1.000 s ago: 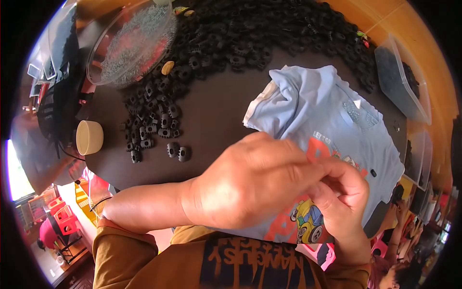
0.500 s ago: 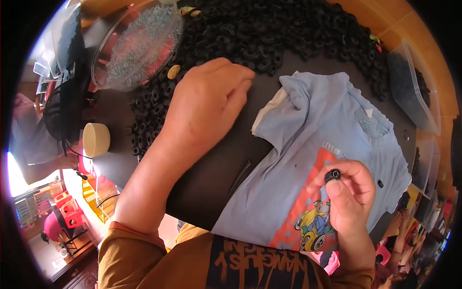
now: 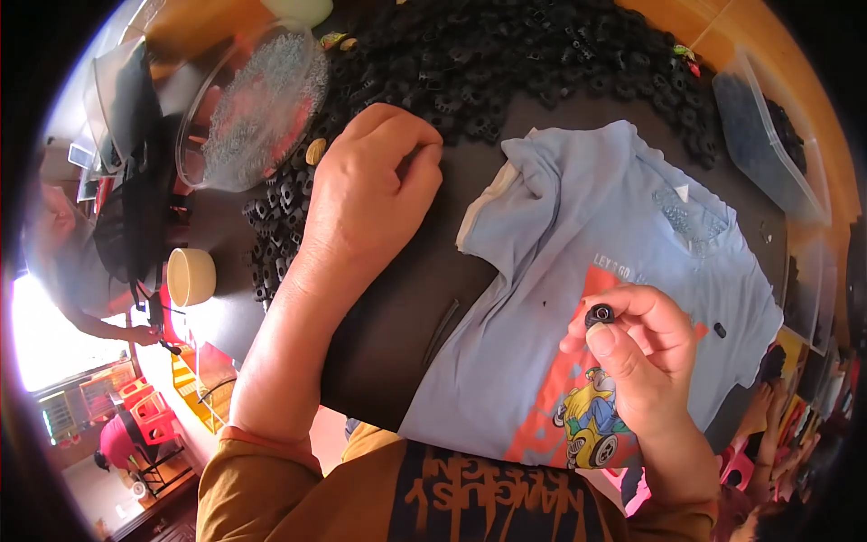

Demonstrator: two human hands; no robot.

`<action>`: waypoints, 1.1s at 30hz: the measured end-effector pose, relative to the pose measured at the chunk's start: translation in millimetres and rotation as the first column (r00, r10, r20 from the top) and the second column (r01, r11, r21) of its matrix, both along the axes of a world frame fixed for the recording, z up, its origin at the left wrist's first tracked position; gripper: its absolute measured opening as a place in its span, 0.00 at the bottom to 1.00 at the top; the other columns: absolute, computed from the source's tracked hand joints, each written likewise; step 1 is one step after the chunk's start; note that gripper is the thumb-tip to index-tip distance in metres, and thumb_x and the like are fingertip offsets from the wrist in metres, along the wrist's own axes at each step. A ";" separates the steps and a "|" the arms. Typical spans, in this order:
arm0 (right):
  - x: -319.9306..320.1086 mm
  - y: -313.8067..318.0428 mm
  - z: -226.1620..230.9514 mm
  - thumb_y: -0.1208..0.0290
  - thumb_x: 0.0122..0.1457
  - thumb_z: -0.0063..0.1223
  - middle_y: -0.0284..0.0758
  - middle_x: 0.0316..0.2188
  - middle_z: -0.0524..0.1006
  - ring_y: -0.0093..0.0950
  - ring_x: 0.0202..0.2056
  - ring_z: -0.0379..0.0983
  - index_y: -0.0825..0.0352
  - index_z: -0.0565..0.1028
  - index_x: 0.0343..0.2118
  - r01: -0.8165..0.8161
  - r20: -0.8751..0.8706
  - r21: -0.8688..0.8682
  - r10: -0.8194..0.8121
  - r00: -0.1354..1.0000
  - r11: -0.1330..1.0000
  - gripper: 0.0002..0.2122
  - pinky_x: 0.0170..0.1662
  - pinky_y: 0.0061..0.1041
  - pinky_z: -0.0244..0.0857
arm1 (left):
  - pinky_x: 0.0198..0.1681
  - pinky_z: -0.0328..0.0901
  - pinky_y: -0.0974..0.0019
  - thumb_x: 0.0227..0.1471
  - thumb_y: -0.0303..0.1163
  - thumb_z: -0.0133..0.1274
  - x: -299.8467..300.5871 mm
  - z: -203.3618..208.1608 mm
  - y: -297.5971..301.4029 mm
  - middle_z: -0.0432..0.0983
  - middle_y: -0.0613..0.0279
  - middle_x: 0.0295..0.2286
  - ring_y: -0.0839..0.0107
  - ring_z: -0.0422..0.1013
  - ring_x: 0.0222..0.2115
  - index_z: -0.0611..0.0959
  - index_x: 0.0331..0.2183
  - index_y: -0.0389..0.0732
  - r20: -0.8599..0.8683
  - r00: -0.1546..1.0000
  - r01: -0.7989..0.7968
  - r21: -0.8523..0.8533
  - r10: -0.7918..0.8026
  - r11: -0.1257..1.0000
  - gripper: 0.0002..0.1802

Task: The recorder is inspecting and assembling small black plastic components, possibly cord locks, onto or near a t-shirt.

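Note:
My right hand (image 3: 637, 348) pinches a small black plastic cord-lock part (image 3: 599, 314) between thumb and fingers, with a metal spring showing in its round end. Beneath that hand a light blue T-shirt (image 3: 578, 199) with a red and yellow print lies spread on the dark table (image 3: 375, 352). My left hand (image 3: 375, 172) is curled, knuckles up, at the near edge of a large heap of black plastic parts (image 3: 506, 63). Its fingertips are hidden, so whatever they hold cannot be made out. One small black piece (image 3: 720, 331) rests on the shirt to the right.
A clear round tray of small metal springs (image 3: 257, 113) stands at the far left, near a peanut (image 3: 315, 151). A cream cup (image 3: 191, 276) sits at the left edge. Clear plastic bins (image 3: 768, 135) line the right side. Another person's arm (image 3: 99, 327) reaches in at left.
My left hand has shifted slightly left, its fingers more curled. My right hand, still pinching the black part, has moved a little left and up in the picture. The whole view has shifted slightly.

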State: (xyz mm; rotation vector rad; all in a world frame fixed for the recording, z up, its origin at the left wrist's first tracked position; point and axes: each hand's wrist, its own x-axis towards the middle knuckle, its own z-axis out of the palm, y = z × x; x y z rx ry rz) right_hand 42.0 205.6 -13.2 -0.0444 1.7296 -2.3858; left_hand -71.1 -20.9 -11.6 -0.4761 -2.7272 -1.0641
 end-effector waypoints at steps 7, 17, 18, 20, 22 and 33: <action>0.8 -1.9 3.0 0.82 0.53 0.51 0.33 0.31 0.73 0.18 0.32 0.69 0.75 0.70 0.39 -0.033 -0.003 0.036 0.033 0.999 0.999 0.10 0.36 0.17 0.64 | 0.39 0.61 0.60 0.44 0.27 0.50 -2.5 -8.2 -1.0 0.71 0.57 0.30 0.58 0.68 0.32 0.79 0.35 0.39 -0.173 0.981 0.045 -0.226 -0.086 0.973 0.12; 0.9 -3.6 5.5 0.83 0.53 0.51 0.33 0.30 0.72 0.18 0.32 0.69 0.75 0.70 0.39 -0.025 -0.017 0.053 0.026 1.000 0.998 0.10 0.37 0.17 0.63 | 0.39 0.61 0.60 0.44 0.26 0.51 -0.1 -9.1 3.0 0.71 0.60 0.29 0.60 0.69 0.31 0.79 0.32 0.40 -0.161 0.985 0.030 -0.151 -0.054 0.988 0.09; 0.9 -3.2 5.8 0.83 0.53 0.51 0.33 0.30 0.72 0.18 0.32 0.69 0.75 0.70 0.39 -0.026 -0.019 0.053 0.027 0.999 0.998 0.09 0.37 0.17 0.63 | 0.39 0.61 0.60 0.44 0.26 0.51 -1.3 -9.2 2.3 0.71 0.60 0.29 0.60 0.69 0.31 0.79 0.32 0.40 -0.162 0.985 0.031 -0.151 -0.055 0.988 0.09; 1.3 -2.3 5.9 0.82 0.53 0.51 0.33 0.30 0.72 0.17 0.32 0.69 0.75 0.70 0.39 -0.026 -0.022 0.052 0.027 0.999 0.998 0.09 0.37 0.16 0.63 | 0.40 0.60 0.60 0.43 0.25 0.51 -3.7 -8.8 -1.1 0.71 0.60 0.29 0.60 0.69 0.31 0.80 0.32 0.40 -0.216 0.974 0.014 -0.266 -0.074 0.964 0.09; 1.5 -0.9 5.7 0.82 0.54 0.51 0.33 0.30 0.72 0.17 0.32 0.68 0.75 0.70 0.39 -0.030 -0.033 0.047 0.031 0.999 0.998 0.09 0.37 0.17 0.63 | 0.40 0.60 0.59 0.43 0.25 0.51 -2.1 -6.9 -2.7 0.71 0.60 0.29 0.60 0.68 0.31 0.80 0.32 0.40 -0.234 0.969 0.008 -0.306 -0.083 0.952 0.10; 6.1 -2.3 7.1 0.83 0.53 0.50 0.33 0.31 0.72 0.17 0.33 0.68 0.75 0.70 0.39 -0.020 -0.049 0.039 0.022 0.999 0.999 0.09 0.38 0.17 0.63 | 0.40 0.61 0.61 0.42 0.27 0.53 3.6 -12.3 6.4 0.70 0.60 0.29 0.61 0.69 0.32 0.79 0.33 0.41 -0.274 0.940 0.105 -0.337 -0.204 0.936 0.10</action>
